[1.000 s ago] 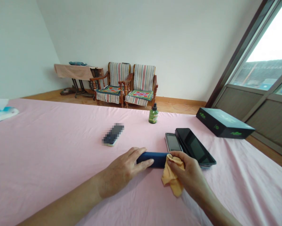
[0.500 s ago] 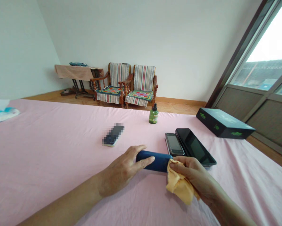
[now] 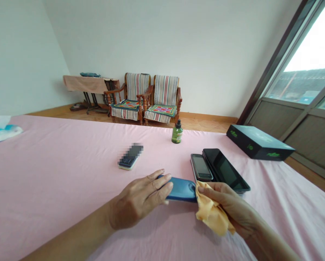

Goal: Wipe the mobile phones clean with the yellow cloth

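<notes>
My left hand [image 3: 143,197] is closed around the left end of a blue mobile phone [image 3: 182,189], fingers over its top. The phone's glossy blue face, with a round mark like a camera lens near its right end, is turned up toward me. Pinched in my right hand [image 3: 227,203] is a yellow cloth [image 3: 213,215], pressed against the phone's right end and hanging down in folds. Just beyond lie a grey phone [image 3: 201,167] and a black tablet [image 3: 224,168], side by side. A dark keypad phone [image 3: 128,159], partly pixelated, rests farther left.
A pink sheet [image 3: 56,174] covers the broad surface. On it stand a green bottle [image 3: 177,132] with a black top, a black box [image 3: 260,145] at the right, and a tissue pack [image 3: 4,132] at the far left. Two wooden chairs [image 3: 163,92] stand beyond.
The blue phone has tilted, so its broad glossy face now shows. My left fingers have shifted over its top, and my right hand with the cloth has moved slightly right.
</notes>
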The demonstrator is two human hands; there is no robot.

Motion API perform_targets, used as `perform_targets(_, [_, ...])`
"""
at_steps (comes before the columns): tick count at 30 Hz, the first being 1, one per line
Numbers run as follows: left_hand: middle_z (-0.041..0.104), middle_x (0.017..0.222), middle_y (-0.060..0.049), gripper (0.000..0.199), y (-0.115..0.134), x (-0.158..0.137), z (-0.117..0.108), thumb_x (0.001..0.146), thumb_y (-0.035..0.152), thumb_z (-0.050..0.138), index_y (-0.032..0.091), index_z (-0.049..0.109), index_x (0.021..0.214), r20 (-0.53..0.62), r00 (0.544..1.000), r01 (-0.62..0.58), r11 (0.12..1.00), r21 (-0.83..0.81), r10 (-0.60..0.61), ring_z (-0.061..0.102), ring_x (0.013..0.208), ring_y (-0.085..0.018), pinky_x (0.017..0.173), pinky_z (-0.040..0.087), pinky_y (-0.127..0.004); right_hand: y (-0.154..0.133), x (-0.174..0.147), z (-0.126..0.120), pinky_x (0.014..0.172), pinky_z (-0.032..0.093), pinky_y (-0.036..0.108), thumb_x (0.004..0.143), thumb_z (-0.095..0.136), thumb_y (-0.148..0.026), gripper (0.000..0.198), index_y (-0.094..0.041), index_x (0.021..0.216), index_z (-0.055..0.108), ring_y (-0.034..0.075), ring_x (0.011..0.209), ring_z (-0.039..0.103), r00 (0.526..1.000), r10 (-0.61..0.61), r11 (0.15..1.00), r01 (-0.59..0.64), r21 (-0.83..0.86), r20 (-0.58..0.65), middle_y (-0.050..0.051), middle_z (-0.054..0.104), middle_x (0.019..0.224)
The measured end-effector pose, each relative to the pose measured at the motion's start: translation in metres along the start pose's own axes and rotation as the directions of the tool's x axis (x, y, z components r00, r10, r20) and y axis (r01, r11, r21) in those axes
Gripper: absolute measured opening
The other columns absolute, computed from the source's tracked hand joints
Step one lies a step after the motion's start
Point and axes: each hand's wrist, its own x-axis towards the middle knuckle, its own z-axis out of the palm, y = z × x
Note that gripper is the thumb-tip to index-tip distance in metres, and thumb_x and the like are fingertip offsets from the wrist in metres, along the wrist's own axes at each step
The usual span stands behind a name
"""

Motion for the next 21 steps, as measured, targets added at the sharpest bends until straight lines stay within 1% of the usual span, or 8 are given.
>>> perform_targets(3, [0.071, 0.107, -0.013, 0.024, 0.004, -0.003, 0.006, 0.101, 0.023, 0.048, 0.011, 0.055, 0.12, -0.097, 0.978, 0.18, 0.982, -0.048, -0.184, 0.07, 0.098, -0.02, 0.085, 0.06, -0.03, 0.0, -0.002, 0.004, 0.047, 0.048, 0.022, 0.067, 0.076, -0.054, 0.044, -0.014, 0.081, 0.067, 0.011, 0.046, 0.055, 0.999, -0.044, 0.999, 0.044, -0.016, -0.007, -0.001, 0.058, 0.059])
perform_targets(5, [0.072, 0.096, -0.009, 0.022, 0.006, -0.005, 0.012, 0.102, 0.026, 0.045, 0.012, 0.056, 0.116, -0.109, 0.948, 0.288, 0.952, -0.104, -0.299, 0.072, 0.083, -0.016, 0.074, 0.06, -0.024, 0.002, -0.002, 0.006, 0.046, 0.046, 0.021, 0.068, 0.075, -0.054, 0.045, -0.014, 0.089, 0.068, 0.011, 0.048, 0.056, 0.996, -0.086, 0.996, 0.086, -0.013, -0.023, -0.001, 0.06, 0.062])
perform_targets(6, [0.072, 0.091, -0.007, 0.021, 0.006, -0.006, 0.015, 0.102, 0.027, 0.044, 0.013, 0.056, 0.114, -0.099, 0.935, 0.327, 0.937, -0.127, -0.34, 0.072, 0.078, -0.016, 0.07, 0.059, -0.022, 0.003, -0.001, 0.006, 0.046, 0.046, 0.021, 0.069, 0.075, -0.053, 0.046, -0.014, 0.094, 0.068, 0.012, 0.049, 0.057, 0.992, -0.113, 0.994, 0.112, -0.012, -0.05, 0.0, 0.061, 0.064])
perform_targets(8, [0.07, 0.084, -0.005, 0.021, 0.006, -0.006, 0.019, 0.102, 0.029, 0.043, 0.015, 0.057, 0.109, -0.078, 0.91, 0.391, 0.906, -0.159, -0.407, 0.07, 0.072, -0.015, 0.064, 0.057, -0.021, 0.005, 0.0, 0.005, 0.047, 0.046, 0.022, 0.071, 0.073, -0.053, 0.048, -0.016, 0.1, 0.066, 0.014, 0.053, 0.059, 0.968, -0.191, 0.981, 0.185, -0.055, -0.165, 0.001, 0.064, 0.068])
perform_targets(10, [0.068, 0.081, -0.004, 0.021, 0.005, -0.005, 0.022, 0.102, 0.03, 0.043, 0.015, 0.057, 0.106, -0.065, 0.883, 0.448, 0.876, -0.177, -0.465, 0.069, 0.069, -0.015, 0.062, 0.054, -0.022, 0.007, 0.003, 0.003, 0.048, 0.046, 0.023, 0.073, 0.071, -0.052, 0.045, -0.017, 0.101, 0.064, 0.016, 0.057, 0.061, 0.898, -0.306, 0.949, 0.259, -0.182, -0.315, 0.003, 0.066, 0.073])
perform_targets(12, [0.068, 0.079, -0.004, 0.022, 0.004, -0.005, 0.025, 0.102, 0.032, 0.044, 0.015, 0.059, 0.103, -0.044, 0.868, 0.479, 0.856, -0.192, -0.495, 0.068, 0.066, -0.014, 0.06, 0.053, -0.021, 0.009, 0.004, 0.001, 0.048, 0.045, 0.024, 0.077, 0.067, -0.052, 0.039, -0.018, 0.095, 0.063, 0.017, 0.059, 0.061, 0.817, -0.42, 0.891, 0.29, -0.348, -0.395, 0.003, 0.066, 0.073])
perform_targets(17, [0.069, 0.076, -0.002, 0.026, 0.009, -0.004, 0.028, 0.101, 0.035, 0.045, 0.016, 0.063, 0.098, 0.027, 0.876, 0.473, 0.845, -0.25, -0.482, 0.066, 0.062, -0.012, 0.059, 0.051, -0.019, 0.017, 0.008, 0.004, 0.051, 0.044, 0.025, 0.085, 0.057, -0.044, 0.024, -0.021, 0.083, 0.063, 0.018, 0.061, 0.059, 0.717, -0.614, 0.697, 0.298, -0.652, -0.329, 0.002, 0.063, 0.072])
perform_targets(21, [0.069, 0.078, -0.004, 0.028, 0.015, 0.001, 0.025, 0.1, 0.037, 0.047, 0.015, 0.065, 0.099, 0.089, 0.875, 0.478, 0.82, -0.316, -0.475, 0.066, 0.066, -0.014, 0.061, 0.052, -0.021, 0.021, 0.012, 0.007, 0.065, 0.048, 0.029, 0.087, 0.054, -0.036, 0.019, -0.022, 0.082, 0.066, 0.021, 0.075, 0.061, 0.627, -0.739, 0.546, 0.342, -0.765, -0.247, 0.005, 0.063, 0.083])
